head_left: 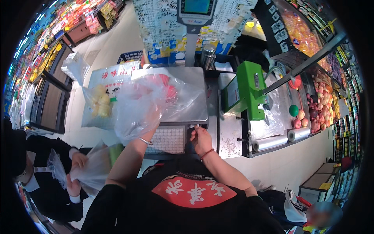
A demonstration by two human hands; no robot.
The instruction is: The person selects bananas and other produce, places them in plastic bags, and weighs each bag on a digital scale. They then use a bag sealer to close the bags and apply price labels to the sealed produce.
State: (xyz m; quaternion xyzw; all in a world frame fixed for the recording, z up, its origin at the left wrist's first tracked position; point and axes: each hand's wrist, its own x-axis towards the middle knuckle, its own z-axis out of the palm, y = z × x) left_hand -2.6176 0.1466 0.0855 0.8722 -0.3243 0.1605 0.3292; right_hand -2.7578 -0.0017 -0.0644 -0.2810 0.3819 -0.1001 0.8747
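A clear plastic bag (138, 101) with something pink-red in it lies over the left part of the scale's metal plate (187, 103). My left hand (154, 116) grips this bag, its fingers mostly hidden behind the crumpled film. At the scale's front edge, my right hand (201, 141) has its fingers curled, thumb and index pinching a small white label (192, 126) at the slot. Beside the scale's front is its pale keypad (167, 139). Left of my bag sits another clear bag (101, 102) holding yellowish round fruit.
A green machine (243, 91) stands right of the scale, with plastic film rolls (270, 143) and apples (298, 123) beyond. The scale's post carries a screen (196, 7). At lower left, another person's hands (76, 171) hold a translucent bag (95, 167).
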